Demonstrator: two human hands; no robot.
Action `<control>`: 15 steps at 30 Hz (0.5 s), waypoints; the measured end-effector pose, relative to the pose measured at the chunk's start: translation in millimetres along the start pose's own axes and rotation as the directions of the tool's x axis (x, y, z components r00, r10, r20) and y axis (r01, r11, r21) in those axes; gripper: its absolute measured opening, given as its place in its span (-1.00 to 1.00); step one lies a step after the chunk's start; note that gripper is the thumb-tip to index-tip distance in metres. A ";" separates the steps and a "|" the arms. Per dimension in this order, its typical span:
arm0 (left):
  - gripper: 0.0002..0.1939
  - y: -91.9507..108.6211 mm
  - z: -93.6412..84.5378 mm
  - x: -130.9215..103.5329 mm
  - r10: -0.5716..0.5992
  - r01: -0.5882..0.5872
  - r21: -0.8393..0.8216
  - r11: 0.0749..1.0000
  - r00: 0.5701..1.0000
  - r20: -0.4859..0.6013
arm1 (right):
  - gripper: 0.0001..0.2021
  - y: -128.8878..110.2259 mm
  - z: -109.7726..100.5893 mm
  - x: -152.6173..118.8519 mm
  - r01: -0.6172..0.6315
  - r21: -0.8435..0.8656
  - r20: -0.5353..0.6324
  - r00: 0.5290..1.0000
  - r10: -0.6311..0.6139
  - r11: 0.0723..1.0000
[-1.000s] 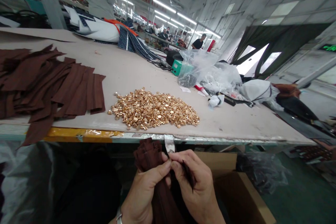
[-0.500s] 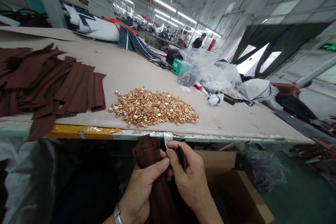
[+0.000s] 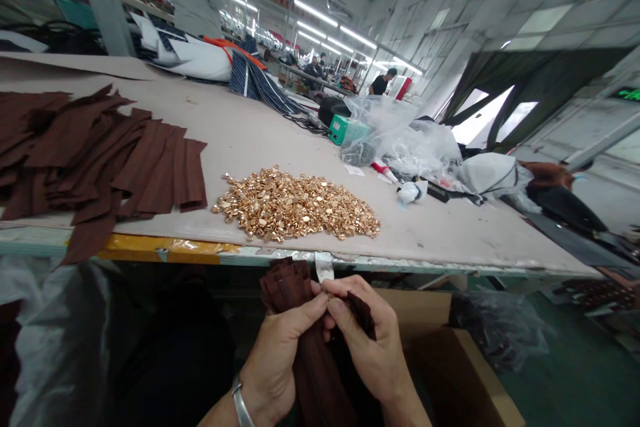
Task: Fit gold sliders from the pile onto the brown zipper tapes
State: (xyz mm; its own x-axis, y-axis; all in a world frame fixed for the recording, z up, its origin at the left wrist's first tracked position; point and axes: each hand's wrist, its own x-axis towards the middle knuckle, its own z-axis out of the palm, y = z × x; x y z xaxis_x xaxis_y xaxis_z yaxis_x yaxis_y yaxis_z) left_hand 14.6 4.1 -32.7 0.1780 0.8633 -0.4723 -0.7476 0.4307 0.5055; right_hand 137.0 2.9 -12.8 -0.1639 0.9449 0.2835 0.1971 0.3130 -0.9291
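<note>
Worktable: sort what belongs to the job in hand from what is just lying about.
Likely part of the job:
brown bundle in the left hand
brown strips on the table
pile of gold-coloured pieces

Apparently just lying about:
green box
clear plastic
dark striped fabric

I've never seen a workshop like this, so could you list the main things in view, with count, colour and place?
Table: one, beige top, across the middle
Cloth strips: many, brown, table's left end
Metal pieces: one heap, gold, near the table's edge
Striped cloth: one pile, dark blue, table's far edge
Small box: one, green, table's far side
Plastic bags: several, clear, right of that box
Cardboard box: one, brown, below the table
Lamps: several, white, overhead
People: several, red or dark clothes, behind
Strip bundle: one, brown, bottom centre
Bracelet: one, silver, left wrist
Left hand: one, bottom centre, gripping the bundle
Right hand: one, bottom centre, holding dark cloth
</note>
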 end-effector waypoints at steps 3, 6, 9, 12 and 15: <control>-0.87 -1.4 -1.4 1.3 0.020 -0.020 0.015 1.000 1.000 0.003 | -0.83 -1.8 2.2 0.6 0.020 -0.052 -0.034 0.999 -0.022 0.998; -0.86 -0.8 -1.3 -0.1 0.025 -0.025 0.030 0.999 1.000 0.018 | -0.82 -4.9 5.6 4.4 -0.043 -0.086 -0.072 0.997 0.037 0.995; -0.82 0.1 -0.7 -3.9 0.031 -0.034 0.054 0.998 0.999 0.044 | -0.78 -7.2 7.4 9.1 -0.153 -0.041 -0.086 0.985 0.149 0.987; -0.81 -0.2 -0.9 -7.9 0.067 -0.075 0.098 0.992 0.994 0.083 | -0.75 -9.7 5.7 10.2 -0.189 -0.020 -0.122 0.975 0.185 0.982; -0.85 -1.2 -2.7 -10.6 0.130 -0.152 0.225 0.962 0.985 0.110 | -0.84 -14.3 2.3 3.4 -0.116 -0.061 -0.139 0.985 0.107 0.991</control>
State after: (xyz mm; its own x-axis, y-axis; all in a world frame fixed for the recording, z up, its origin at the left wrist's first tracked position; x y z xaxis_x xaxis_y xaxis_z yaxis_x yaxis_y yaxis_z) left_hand 11.9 -6.3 -30.3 0.1484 0.9356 -0.3203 -0.6025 0.3423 0.7210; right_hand 131.4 1.4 0.9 -0.0062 0.9771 0.2126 0.2739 0.2062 -0.9394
